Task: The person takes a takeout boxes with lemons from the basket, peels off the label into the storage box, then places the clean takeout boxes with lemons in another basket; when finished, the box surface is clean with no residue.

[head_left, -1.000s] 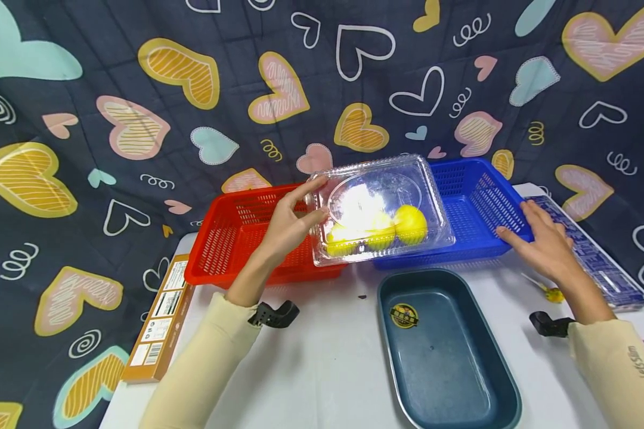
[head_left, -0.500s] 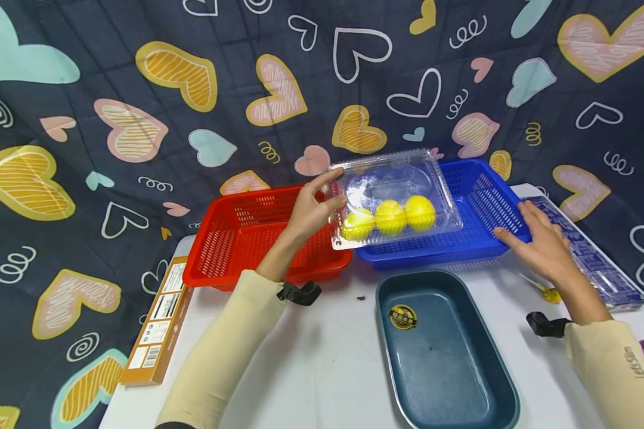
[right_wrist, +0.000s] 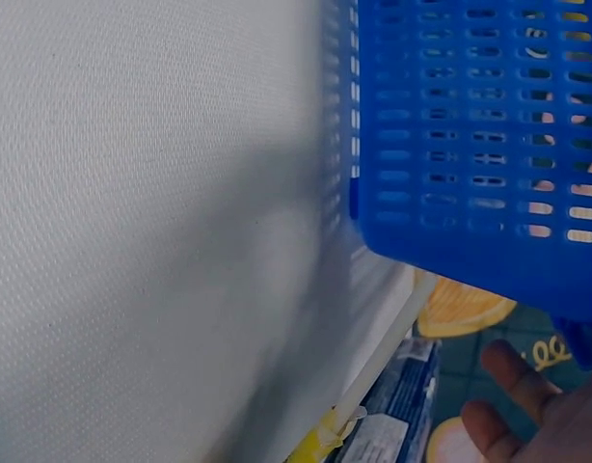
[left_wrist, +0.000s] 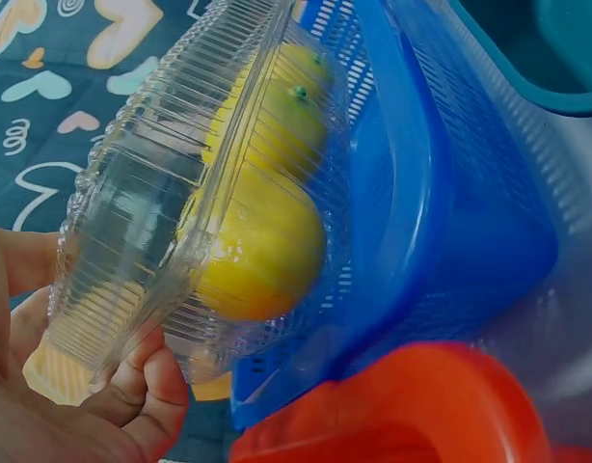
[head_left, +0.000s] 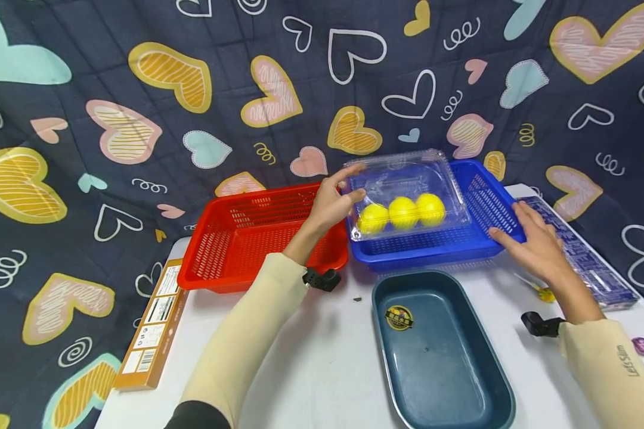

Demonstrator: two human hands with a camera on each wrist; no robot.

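Note:
My left hand (head_left: 333, 205) pinches the left edge of a clear plastic clamshell box (head_left: 408, 173), fingers behind and thumb in front. Inside it, three round yellow citrus fruits (head_left: 403, 213) lie in a row along the lower side. The box is tilted, over the blue basket (head_left: 424, 257); the left wrist view shows the fruits (left_wrist: 262, 246) through the ribbed plastic. At the basket's right rim rests my right hand (head_left: 539, 247), its fingers fairly straight along the outside and the thumb near the rim. Two of its fingertips show apart from the basket wall (right_wrist: 460, 145) in the right wrist view.
Left of the blue basket stands a red basket (head_left: 263, 238). A dark teal tray (head_left: 440, 357) is in front. An orange-brown box (head_left: 152, 328) lies at the left edge, a blue patterned box (head_left: 595, 262) at the right. A yellow lollipop-like item (head_left: 545, 294) lies near my right wrist.
My left hand has carried the clear box with the fruits to the right, from between the baskets to over the blue one. My right hand stays at the rim.

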